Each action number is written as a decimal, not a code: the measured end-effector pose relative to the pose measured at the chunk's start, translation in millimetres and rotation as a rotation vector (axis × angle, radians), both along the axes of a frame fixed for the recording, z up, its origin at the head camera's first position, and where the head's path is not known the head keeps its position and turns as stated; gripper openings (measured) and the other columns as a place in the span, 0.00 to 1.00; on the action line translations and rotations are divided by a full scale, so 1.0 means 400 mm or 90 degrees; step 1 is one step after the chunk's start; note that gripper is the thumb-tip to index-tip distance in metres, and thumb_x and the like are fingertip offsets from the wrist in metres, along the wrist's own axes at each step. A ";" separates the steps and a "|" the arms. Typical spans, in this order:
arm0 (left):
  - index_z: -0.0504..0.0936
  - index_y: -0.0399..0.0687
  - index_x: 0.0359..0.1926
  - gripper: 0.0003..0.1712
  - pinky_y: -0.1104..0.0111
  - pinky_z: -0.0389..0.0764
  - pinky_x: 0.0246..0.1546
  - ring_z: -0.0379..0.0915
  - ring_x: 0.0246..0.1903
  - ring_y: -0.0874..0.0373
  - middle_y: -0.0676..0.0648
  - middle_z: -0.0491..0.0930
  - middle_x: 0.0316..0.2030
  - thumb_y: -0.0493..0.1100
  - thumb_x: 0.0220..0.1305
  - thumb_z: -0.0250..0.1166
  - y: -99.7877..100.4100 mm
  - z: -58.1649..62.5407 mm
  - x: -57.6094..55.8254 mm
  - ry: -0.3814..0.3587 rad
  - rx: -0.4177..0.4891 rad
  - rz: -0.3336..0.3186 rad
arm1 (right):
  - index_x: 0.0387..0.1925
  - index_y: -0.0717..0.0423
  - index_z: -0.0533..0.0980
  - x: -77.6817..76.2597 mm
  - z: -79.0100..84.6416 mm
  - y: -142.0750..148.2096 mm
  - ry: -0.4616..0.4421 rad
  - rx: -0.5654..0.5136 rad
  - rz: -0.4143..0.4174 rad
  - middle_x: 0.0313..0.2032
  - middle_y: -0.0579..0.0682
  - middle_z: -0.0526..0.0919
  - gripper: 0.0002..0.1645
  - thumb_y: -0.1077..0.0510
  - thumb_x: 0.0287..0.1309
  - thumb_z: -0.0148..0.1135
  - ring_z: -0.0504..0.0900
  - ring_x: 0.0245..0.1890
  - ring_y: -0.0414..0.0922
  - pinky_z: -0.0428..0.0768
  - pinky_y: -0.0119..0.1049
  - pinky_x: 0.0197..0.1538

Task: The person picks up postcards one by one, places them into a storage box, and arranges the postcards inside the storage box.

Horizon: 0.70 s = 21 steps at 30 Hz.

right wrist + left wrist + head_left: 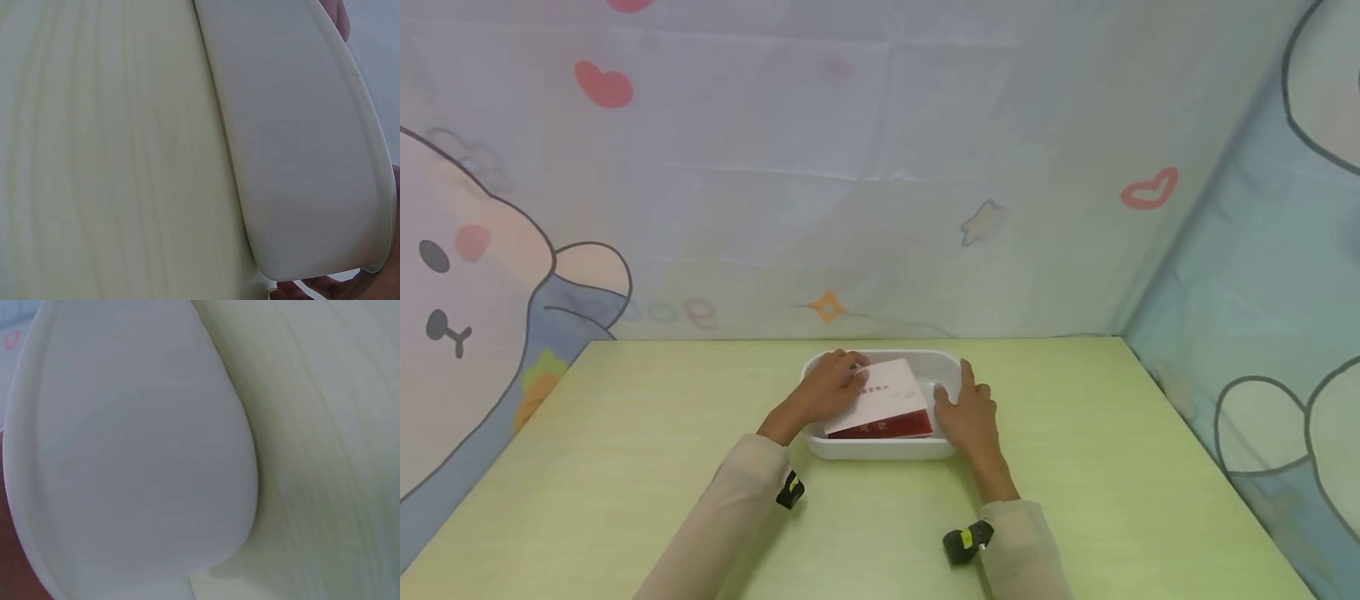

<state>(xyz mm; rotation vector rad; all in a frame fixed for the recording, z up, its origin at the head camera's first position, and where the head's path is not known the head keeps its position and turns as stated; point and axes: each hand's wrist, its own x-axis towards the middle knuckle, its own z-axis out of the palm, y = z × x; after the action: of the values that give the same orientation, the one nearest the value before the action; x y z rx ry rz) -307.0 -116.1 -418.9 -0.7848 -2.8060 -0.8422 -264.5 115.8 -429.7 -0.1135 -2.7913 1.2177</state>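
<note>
A white rectangular basin stands on the table. Inside, a white card with small dark print leans over a dark red booklet with pale characters. My left hand reaches across the basin's left end and pinches the white card at its upper left edge; part of those fingers is hidden. At the opposite end, my right hand grips the rim, thumb inside and fingers outside. In the right wrist view its fingers curl by the basin's lower corner. The left wrist view is mostly filled by the basin's outer wall.
The pale green wood-grain table extends around the basin. Behind it hangs a cloth backdrop with hearts and cartoon figures, and another printed cloth rises on the right. Small black devices are strapped at both wrists.
</note>
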 end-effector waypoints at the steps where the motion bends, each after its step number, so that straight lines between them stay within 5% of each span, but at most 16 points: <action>1: 0.74 0.41 0.54 0.18 0.54 0.66 0.55 0.68 0.47 0.50 0.42 0.76 0.45 0.45 0.71 0.48 0.003 -0.001 -0.003 0.001 -0.004 -0.005 | 0.72 0.55 0.46 0.000 0.000 0.001 0.002 0.001 -0.001 0.55 0.73 0.61 0.40 0.47 0.64 0.45 0.62 0.52 0.69 0.69 0.64 0.49; 14: 0.71 0.42 0.58 0.19 0.54 0.63 0.60 0.57 0.60 0.47 0.40 0.71 0.55 0.45 0.73 0.46 0.026 -0.013 0.007 -0.029 -0.035 -0.009 | 0.72 0.54 0.44 0.012 0.004 0.003 -0.003 -0.010 0.002 0.56 0.74 0.60 0.40 0.46 0.65 0.44 0.62 0.53 0.69 0.70 0.65 0.49; 21: 0.70 0.43 0.57 0.18 0.56 0.70 0.52 0.63 0.51 0.50 0.40 0.70 0.52 0.45 0.72 0.48 0.035 -0.021 0.006 -0.041 -0.039 -0.017 | 0.72 0.54 0.44 0.015 0.011 0.007 -0.005 -0.013 0.003 0.56 0.74 0.60 0.40 0.46 0.65 0.44 0.62 0.53 0.69 0.70 0.65 0.49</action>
<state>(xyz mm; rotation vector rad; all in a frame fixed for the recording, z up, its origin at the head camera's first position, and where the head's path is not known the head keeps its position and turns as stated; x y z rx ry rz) -304.5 -102.0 -427.2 -0.8204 -2.8967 -0.8035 -258.6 118.6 -425.3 -0.1141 -2.7874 1.2484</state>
